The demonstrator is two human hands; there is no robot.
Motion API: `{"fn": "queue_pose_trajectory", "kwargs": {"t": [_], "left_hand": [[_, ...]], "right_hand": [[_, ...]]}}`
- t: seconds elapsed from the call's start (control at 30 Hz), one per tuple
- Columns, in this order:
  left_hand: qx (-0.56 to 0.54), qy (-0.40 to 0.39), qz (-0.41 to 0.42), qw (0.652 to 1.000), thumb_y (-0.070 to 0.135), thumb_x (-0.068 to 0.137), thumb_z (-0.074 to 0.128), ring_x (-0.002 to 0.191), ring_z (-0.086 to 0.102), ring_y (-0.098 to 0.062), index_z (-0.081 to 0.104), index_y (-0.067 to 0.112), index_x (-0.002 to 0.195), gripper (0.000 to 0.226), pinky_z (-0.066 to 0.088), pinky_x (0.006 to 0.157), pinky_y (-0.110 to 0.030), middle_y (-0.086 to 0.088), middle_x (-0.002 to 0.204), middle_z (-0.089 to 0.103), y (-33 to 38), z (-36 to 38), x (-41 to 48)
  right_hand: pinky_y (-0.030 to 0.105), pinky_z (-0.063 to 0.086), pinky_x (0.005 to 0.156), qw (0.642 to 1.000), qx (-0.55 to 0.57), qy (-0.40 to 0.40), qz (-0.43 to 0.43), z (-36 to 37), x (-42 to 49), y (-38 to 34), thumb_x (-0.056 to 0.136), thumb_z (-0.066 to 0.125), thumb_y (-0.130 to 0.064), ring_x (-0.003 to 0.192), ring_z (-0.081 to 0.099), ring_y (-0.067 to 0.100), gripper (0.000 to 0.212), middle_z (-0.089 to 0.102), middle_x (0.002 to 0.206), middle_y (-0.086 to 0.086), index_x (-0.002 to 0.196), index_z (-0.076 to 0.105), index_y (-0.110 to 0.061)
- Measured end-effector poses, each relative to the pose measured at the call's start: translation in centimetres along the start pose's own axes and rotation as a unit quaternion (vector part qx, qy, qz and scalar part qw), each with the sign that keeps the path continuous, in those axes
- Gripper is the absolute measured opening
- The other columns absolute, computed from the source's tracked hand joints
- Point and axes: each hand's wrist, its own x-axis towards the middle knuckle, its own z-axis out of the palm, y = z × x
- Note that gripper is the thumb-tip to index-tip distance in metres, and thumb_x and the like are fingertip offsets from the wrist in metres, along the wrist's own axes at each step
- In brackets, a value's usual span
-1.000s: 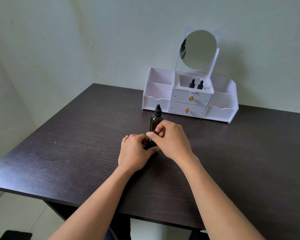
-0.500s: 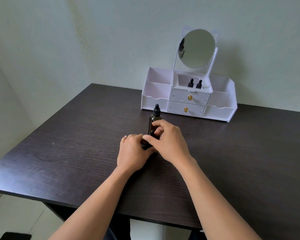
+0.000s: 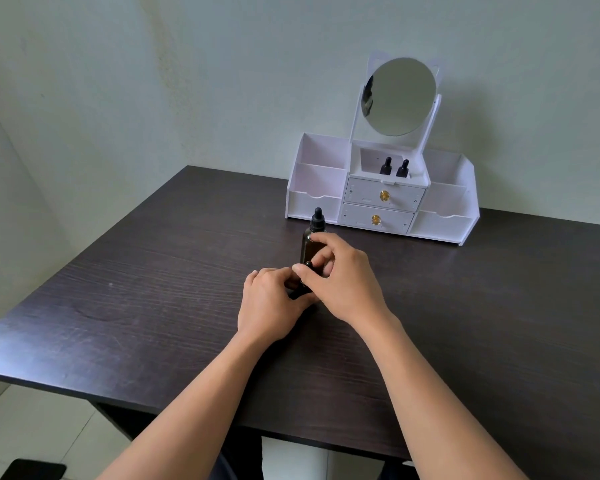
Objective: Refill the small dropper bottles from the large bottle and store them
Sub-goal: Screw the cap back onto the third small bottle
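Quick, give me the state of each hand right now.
Left hand: closed, gripping the small bottle on the table.
Right hand: closed, pinching that bottle's cap.

1. Left half of the frame: open worktop from the near edge to the far edge.
2. Centre: the left hand and right hand grip a small dropper bottle; the large bottle stands upright just behind them.
3. Upper right: the white organiser and its mirror block the far edge.
4. Lower right: open worktop.
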Motion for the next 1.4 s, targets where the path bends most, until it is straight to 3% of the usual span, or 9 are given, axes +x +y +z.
{"fn": "queue_pose_trajectory", "kwargs": {"t": [0.2, 0.4, 0.6, 0.73, 0.83, 0.93, 1.07, 1.27, 1.4], "left_hand": [[0.014, 0.007, 0.002, 1.0, 0.047, 0.075, 0.078, 0.092, 0.061, -0.013, 0.066, 0.03, 0.085, 0.023, 0.039, 0.106, -0.049, 0.014, 0.085, 0.069, 0.0, 0.1, -0.1], [0.015, 0.012, 0.004, 1.0, 0.041, 0.075, 0.08, 0.075, 0.053, -0.012, 0.045, 0.038, 0.068, 0.036, 0.042, 0.101, -0.05, 0.015, 0.07, 0.059, 0.2, -0.1, -0.1], [0.018, 0.007, -0.001, 1.0, 0.043, 0.077, 0.079, 0.087, 0.06, -0.009, 0.067, 0.027, 0.084, 0.022, 0.038, 0.108, -0.048, 0.014, 0.085, 0.069, 0.2, -0.1, -0.2], [0.025, 0.01, -0.005, 1.0, 0.041, 0.076, 0.08, 0.077, 0.053, -0.013, 0.05, 0.035, 0.068, 0.031, 0.041, 0.102, -0.049, 0.015, 0.072, 0.058, 0.5, -0.3, -0.2], [0.035, 0.006, -0.003, 0.999, 0.041, 0.077, 0.079, 0.077, 0.055, -0.012, 0.054, 0.032, 0.071, 0.027, 0.041, 0.103, -0.048, 0.014, 0.071, 0.059, 0.6, -0.3, -0.2], [0.022, 0.005, -0.005, 1.0, 0.041, 0.077, 0.078, 0.077, 0.054, -0.011, 0.054, 0.035, 0.071, 0.026, 0.041, 0.103, -0.048, 0.015, 0.071, 0.059, 0.6, -0.4, -0.2], [0.02, 0.007, -0.003, 1.0, 0.044, 0.076, 0.079, 0.09, 0.062, -0.012, 0.069, 0.027, 0.088, 0.023, 0.039, 0.106, -0.047, 0.013, 0.086, 0.071, 0.5, -0.3, -0.2], [0.03, 0.011, -0.01, 0.999, 0.039, 0.076, 0.076, 0.072, 0.051, -0.011, 0.052, 0.03, 0.071, 0.027, 0.041, 0.103, -0.047, 0.014, 0.069, 0.058, 0.5, -0.2, 0.0], [0.034, 0.006, -0.017, 0.999, 0.034, 0.079, 0.073, 0.075, 0.059, -0.012, 0.062, 0.023, 0.076, 0.016, 0.039, 0.106, -0.047, 0.012, 0.071, 0.064, 0.2, 0.1, 0.1]], "right_hand": [[0.03, 0.055, 0.089, 0.998, 0.0, -0.063, 0.001, -0.2, 0.1, 0.4, 0.086, 0.066, -0.019, 0.095, 0.062, 0.0, 0.062, 0.071, 0.11, -0.02, 0.144, 0.047, -0.033], [0.034, 0.057, 0.079, 0.999, -0.034, -0.004, 0.002, 0.5, -0.4, 0.4, 0.082, 0.076, -0.043, 0.092, 0.062, 0.008, 0.058, 0.068, 0.098, -0.012, 0.134, 0.056, -0.03], [0.032, 0.056, 0.088, 0.998, 0.013, -0.055, 0.0, 0.1, -0.1, 0.6, 0.086, 0.07, -0.019, 0.101, 0.061, 0.002, 0.063, 0.07, 0.11, -0.018, 0.144, 0.047, -0.032], [0.036, 0.056, 0.082, 0.999, -0.038, -0.028, 0.009, 0.4, -0.3, 0.5, 0.084, 0.075, -0.039, 0.095, 0.063, 0.008, 0.06, 0.068, 0.099, -0.013, 0.139, 0.05, -0.031], [0.028, 0.054, 0.078, 1.0, -0.023, -0.018, 0.003, 0.2, -0.3, 0.5, 0.082, 0.077, -0.043, 0.093, 0.059, 0.006, 0.064, 0.065, 0.105, -0.013, 0.139, 0.051, -0.031], [0.02, 0.048, 0.079, 0.998, 0.032, -0.058, 0.002, 0.0, 0.0, 0.6, 0.085, 0.073, -0.025, 0.097, 0.058, 0.001, 0.065, 0.067, 0.115, -0.017, 0.144, 0.047, -0.032], [0.005, 0.037, 0.068, 0.994, 0.033, -0.102, 0.012, 0.1, 0.0, 0.8, 0.092, 0.066, -0.015, 0.069, 0.055, -0.015, 0.061, 0.069, 0.118, -0.018, 0.146, 0.045, -0.032], [0.003, 0.046, 0.074, 0.996, 0.072, 0.012, 0.057, 1.7, -0.6, 1.1, 0.082, 0.08, -0.023, 0.083, 0.063, -0.008, 0.042, 0.072, 0.097, -0.011, 0.122, 0.067, -0.026], [0.01, 0.049, 0.069, 0.994, 0.058, 0.056, 0.076, 3.0, -0.7, 1.0, 0.08, 0.082, -0.027, 0.074, 0.062, 0.0, 0.029, 0.07, 0.093, -0.009, 0.107, 0.075, -0.02]]}}
